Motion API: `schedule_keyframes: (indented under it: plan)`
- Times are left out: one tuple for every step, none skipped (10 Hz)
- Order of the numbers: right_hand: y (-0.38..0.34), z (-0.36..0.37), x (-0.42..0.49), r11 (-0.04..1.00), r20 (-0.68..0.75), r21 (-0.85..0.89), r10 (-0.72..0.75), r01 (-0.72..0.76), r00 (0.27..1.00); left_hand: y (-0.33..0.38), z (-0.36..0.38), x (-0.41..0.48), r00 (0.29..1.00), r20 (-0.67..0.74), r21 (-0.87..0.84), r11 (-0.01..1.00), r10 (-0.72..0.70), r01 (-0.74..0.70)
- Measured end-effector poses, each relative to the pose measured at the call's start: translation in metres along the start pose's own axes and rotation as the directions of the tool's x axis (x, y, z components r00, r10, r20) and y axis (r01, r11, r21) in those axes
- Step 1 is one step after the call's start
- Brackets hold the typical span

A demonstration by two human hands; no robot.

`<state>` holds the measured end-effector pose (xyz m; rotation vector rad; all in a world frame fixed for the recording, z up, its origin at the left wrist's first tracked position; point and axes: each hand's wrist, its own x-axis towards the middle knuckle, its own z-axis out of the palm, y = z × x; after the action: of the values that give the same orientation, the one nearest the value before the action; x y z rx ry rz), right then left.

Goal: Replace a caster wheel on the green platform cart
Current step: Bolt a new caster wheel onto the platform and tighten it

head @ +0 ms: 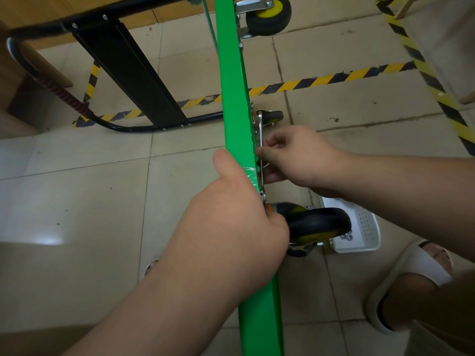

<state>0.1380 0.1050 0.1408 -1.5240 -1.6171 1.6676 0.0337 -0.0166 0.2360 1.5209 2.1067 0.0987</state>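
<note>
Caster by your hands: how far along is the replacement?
Done: the green cart stands on edge and a caster sits against its underside. In hand: the left hand grips its deck edge while the right hand pinches the mounting plate. Left: nuts lie in the white basket, so fastening looks unfinished.

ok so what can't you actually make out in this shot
- head view: small metal piece pinched by the right hand, mostly covered by its fingers
- head view: left hand fingertips, behind the green platform
- head view: white basket contents, too small, partly behind the caster wheel
</note>
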Motion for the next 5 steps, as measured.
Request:
schedule_keyframes:
  plan:
    - [0.0040, 0.0019, 0.0001, 0.986, 0.030, 0.092, 0.137, -0.139, 0.990, 0.0017, -0.0009, -0.0001, 1.000, 0.000, 0.023, 1.000, 0.013, -0.013]
    - [0.0065, 0.0058, 0.0005, 0.942, 0.078, 0.186, 0.270, -0.280, 0.960, 0.0020, -0.0008, 0.0003, 0.999, -0.029, 0.043, 0.999, 0.016, -0.014]
    - [0.0076, 0.0083, 0.0026, 0.886, 0.137, 0.240, 0.374, -0.397, 0.917, 0.0020, -0.0016, -0.0014, 0.998, -0.049, 0.030, 0.998, 0.050, -0.048]
    - [0.0075, 0.0084, 0.0049, 0.849, 0.162, 0.247, 0.438, -0.466, 0.884, 0.0038, -0.0023, -0.0037, 0.995, -0.065, 0.028, 0.997, 0.071, -0.069]
    - [0.0066, 0.0071, 0.0041, 0.850, 0.143, 0.201, 0.466, -0.486, 0.873, 0.0039, -0.0025, -0.0034, 0.995, -0.070, 0.027, 0.997, 0.068, -0.067]
